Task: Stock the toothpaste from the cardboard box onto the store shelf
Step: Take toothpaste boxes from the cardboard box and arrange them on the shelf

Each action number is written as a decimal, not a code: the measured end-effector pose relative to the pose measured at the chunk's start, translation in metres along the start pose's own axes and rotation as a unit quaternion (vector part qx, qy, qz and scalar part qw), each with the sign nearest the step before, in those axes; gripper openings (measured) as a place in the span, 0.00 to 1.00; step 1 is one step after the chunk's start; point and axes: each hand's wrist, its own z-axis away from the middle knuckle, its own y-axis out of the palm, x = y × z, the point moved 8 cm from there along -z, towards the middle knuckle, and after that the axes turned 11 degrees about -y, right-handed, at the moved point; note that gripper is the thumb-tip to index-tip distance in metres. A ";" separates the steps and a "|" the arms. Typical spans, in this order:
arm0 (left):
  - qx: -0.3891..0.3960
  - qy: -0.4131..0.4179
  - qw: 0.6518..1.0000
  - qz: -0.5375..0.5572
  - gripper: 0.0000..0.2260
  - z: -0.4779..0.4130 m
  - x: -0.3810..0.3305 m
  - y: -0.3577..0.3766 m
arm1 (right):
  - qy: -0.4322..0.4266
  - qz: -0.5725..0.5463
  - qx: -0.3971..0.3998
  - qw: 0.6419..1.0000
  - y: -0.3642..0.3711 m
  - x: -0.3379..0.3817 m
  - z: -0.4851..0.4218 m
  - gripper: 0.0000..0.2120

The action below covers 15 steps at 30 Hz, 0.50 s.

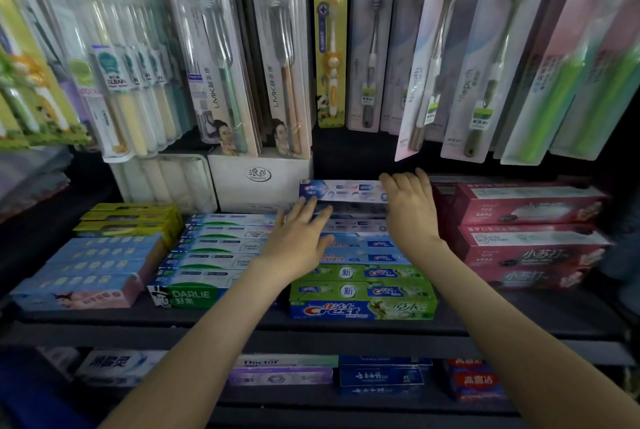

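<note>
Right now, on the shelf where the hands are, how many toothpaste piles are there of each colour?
Yellow pile: 1
Light blue pile: 1
White and green Darlie pile: 1
Green and blue Crest pile: 1
Red pile: 1
Total: 5

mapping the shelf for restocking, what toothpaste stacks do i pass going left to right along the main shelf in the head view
pale blue boxes → green Darlie boxes → Crest boxes → red boxes
</note>
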 end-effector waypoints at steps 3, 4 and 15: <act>0.033 -0.013 0.997 -0.068 0.32 -0.012 0.004 0.011 | 0.033 -0.035 0.031 0.998 0.018 -0.013 -0.014 0.29; 0.043 -0.022 0.996 -0.077 0.33 -0.015 0.005 0.014 | 0.046 -0.046 0.053 0.996 0.023 -0.018 -0.017 0.29; 0.106 -0.056 0.991 -0.052 0.34 -0.047 0.003 0.032 | 0.098 -0.075 0.219 0.968 0.077 -0.028 -0.020 0.28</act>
